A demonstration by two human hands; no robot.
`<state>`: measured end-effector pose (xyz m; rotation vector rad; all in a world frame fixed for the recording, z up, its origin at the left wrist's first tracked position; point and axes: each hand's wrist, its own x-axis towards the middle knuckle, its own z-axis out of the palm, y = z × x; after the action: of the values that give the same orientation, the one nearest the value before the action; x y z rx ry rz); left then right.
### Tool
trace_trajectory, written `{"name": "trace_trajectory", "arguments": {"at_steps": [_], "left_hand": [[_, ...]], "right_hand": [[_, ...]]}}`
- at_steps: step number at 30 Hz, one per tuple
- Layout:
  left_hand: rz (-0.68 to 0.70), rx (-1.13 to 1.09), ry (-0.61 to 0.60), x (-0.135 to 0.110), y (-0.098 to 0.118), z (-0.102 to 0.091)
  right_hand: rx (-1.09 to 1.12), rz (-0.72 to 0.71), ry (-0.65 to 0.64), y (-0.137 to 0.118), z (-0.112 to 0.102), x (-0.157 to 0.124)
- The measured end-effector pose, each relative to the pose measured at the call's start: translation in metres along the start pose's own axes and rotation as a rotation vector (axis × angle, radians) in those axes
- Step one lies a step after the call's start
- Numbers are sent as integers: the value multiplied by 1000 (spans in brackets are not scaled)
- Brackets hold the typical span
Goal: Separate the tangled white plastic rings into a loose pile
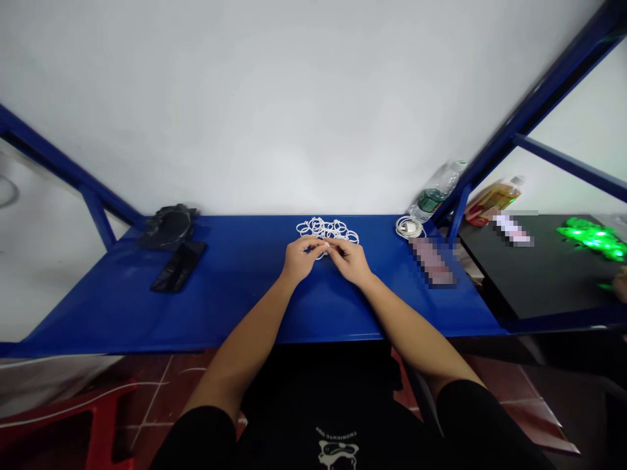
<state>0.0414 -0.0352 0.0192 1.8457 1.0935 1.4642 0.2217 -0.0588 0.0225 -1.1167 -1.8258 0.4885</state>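
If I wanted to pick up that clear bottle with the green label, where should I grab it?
Probably around the body, at the green label, coming from the left. The clear bottle looks round, so fingers can wrap it; the wall is behind and a blue post to its right. Stay above the coiled cable with its plug.
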Motion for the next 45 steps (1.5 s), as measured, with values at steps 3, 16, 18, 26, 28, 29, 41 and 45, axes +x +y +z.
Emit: {"name": "trace_trajectory", "arguments": {"at_steps": [3, 16, 18, 26, 28, 29, 41, 45], "left_hand": [[-45, -61, -6, 1, -2, 0], [-27, -18, -129, 3, 1, -2], [-1, -18, -107, 4, 2, -1], [85, 98, -131, 10, 6, -15], [53, 117, -229, 12, 2, -25], [30, 134, -256, 13, -2, -30], [32, 460, -444, 13, -27, -27], [128, 466, -545, 7, -32, -13]], "right_hand": [[58, 50, -23, 0, 1, 0], [197, 123, -35, -1, -4, 3], [262, 151, -11, 1, 1, 4], [418, 177, -54, 7, 7, 5], [349, 138, -113, 11, 4, 6], [301, 119, -133, 13, 3, 6], [-119, -211, -591, -1, 3, -3], [-105, -248, -658, -9, 8, -7]]}}
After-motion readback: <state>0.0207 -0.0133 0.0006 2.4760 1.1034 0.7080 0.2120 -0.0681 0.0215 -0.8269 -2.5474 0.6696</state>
